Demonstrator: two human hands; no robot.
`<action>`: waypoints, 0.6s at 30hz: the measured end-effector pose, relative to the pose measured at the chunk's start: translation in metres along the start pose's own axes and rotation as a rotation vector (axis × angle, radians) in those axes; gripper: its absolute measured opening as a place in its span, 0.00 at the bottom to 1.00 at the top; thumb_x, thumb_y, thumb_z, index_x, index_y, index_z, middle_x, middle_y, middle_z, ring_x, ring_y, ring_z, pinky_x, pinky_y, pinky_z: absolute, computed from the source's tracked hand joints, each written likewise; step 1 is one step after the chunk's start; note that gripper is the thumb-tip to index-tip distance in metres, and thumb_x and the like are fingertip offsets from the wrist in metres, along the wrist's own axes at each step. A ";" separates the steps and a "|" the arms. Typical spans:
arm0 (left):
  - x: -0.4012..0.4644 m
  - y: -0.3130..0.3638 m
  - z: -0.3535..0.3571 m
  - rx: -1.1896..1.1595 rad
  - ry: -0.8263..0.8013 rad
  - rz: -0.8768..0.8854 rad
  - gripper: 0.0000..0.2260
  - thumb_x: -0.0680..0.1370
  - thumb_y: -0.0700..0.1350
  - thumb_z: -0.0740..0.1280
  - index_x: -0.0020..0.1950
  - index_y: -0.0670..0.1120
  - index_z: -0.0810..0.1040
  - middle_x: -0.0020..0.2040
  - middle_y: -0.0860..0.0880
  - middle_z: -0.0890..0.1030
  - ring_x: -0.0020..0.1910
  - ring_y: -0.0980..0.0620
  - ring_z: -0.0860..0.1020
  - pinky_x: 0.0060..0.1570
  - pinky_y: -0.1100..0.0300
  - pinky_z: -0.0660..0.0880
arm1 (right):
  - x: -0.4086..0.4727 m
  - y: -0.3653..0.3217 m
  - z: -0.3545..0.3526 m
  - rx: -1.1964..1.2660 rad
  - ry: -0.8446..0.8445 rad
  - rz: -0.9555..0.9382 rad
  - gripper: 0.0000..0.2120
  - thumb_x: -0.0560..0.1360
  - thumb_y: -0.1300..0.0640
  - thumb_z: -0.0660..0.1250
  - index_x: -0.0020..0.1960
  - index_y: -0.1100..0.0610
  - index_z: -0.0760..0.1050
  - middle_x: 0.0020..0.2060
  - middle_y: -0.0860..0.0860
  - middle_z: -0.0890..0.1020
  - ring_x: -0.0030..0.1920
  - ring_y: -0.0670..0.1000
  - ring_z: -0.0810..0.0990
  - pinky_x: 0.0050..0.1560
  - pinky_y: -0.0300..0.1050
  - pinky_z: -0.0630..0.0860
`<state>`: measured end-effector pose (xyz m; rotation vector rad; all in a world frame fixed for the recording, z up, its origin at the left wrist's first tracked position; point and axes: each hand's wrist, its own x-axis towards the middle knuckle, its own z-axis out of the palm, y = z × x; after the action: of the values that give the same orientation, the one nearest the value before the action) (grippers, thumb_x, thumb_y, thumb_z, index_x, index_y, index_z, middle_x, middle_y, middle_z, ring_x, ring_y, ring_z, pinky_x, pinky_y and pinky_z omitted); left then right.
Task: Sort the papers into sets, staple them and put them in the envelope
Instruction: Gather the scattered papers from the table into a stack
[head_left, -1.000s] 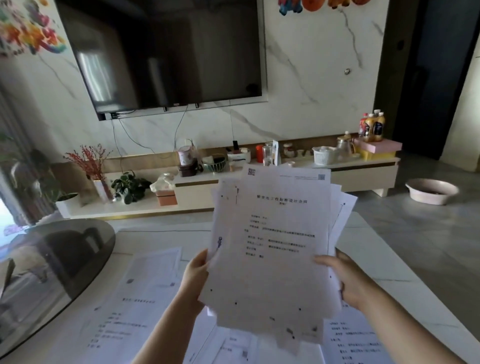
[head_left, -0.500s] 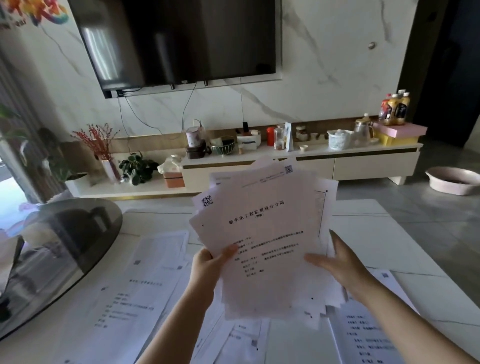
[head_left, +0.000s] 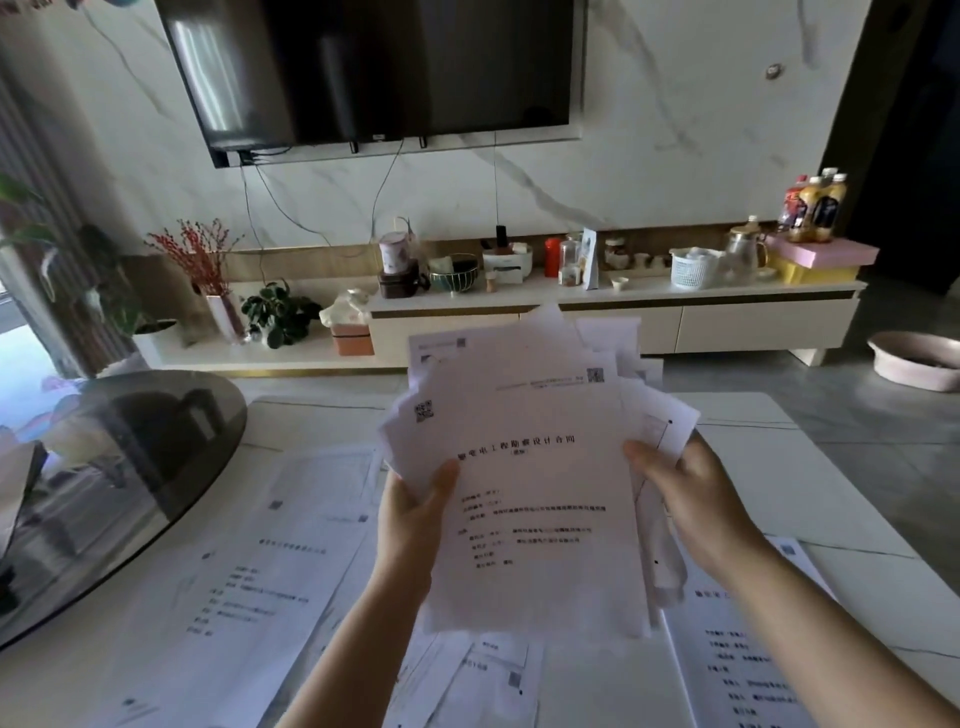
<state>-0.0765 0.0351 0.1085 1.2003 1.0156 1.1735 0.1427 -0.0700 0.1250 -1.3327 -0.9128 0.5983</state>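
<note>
Both hands hold one loose stack of papers (head_left: 535, 499) upright above the table (head_left: 857, 525), tilted toward the person so the top page can be read. The left hand (head_left: 410, 525) grips the stack's left edge, thumb pressed on the front sheet and the other fingers hidden behind. The right hand (head_left: 696, 504) holds the right edge, its thumb on the front and its fingers wrapped round the back. The sheets are fanned and uneven, corners sticking out at the top and right, so I judge the person is checking the cover page before deciding which set it joins.

More sheets lie flat on the table: a spread of pages (head_left: 249, 571) to the left, some pages (head_left: 493, 675) under the stack, and another page (head_left: 743, 660) to the right, probably sets being laid out. No stapler or envelope is in view, so stapling and filling look to be still ahead.

The top page carries a heading in Chinese characters, too blurred to read with confidence, several shorter printed lines below it, and a square code (head_left: 424, 411) at its upper left. A second code (head_left: 595, 375) shows on a sheet behind.
</note>
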 end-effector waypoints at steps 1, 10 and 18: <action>0.002 0.003 -0.003 -0.010 -0.021 0.034 0.14 0.74 0.43 0.71 0.57 0.46 0.73 0.47 0.47 0.82 0.44 0.48 0.82 0.37 0.56 0.79 | 0.001 -0.005 0.000 0.039 -0.027 -0.008 0.17 0.77 0.62 0.65 0.65 0.55 0.72 0.55 0.49 0.83 0.56 0.48 0.81 0.59 0.47 0.75; -0.006 -0.027 0.005 0.199 -0.003 -0.077 0.01 0.79 0.43 0.64 0.49 0.49 0.74 0.47 0.43 0.82 0.45 0.44 0.81 0.47 0.43 0.80 | -0.017 0.029 0.026 -0.222 0.021 0.115 0.14 0.77 0.66 0.62 0.55 0.49 0.72 0.46 0.49 0.82 0.45 0.45 0.80 0.46 0.38 0.78; -0.011 -0.030 -0.009 0.255 -0.133 -0.071 0.12 0.78 0.41 0.65 0.61 0.47 0.71 0.53 0.47 0.79 0.51 0.47 0.79 0.52 0.45 0.78 | -0.017 0.039 0.014 -0.285 -0.115 0.174 0.22 0.75 0.69 0.63 0.68 0.57 0.68 0.55 0.50 0.79 0.58 0.52 0.78 0.53 0.40 0.74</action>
<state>-0.0833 0.0253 0.0774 1.4104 1.1213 0.9149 0.1268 -0.0696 0.0828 -1.6597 -1.0097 0.7032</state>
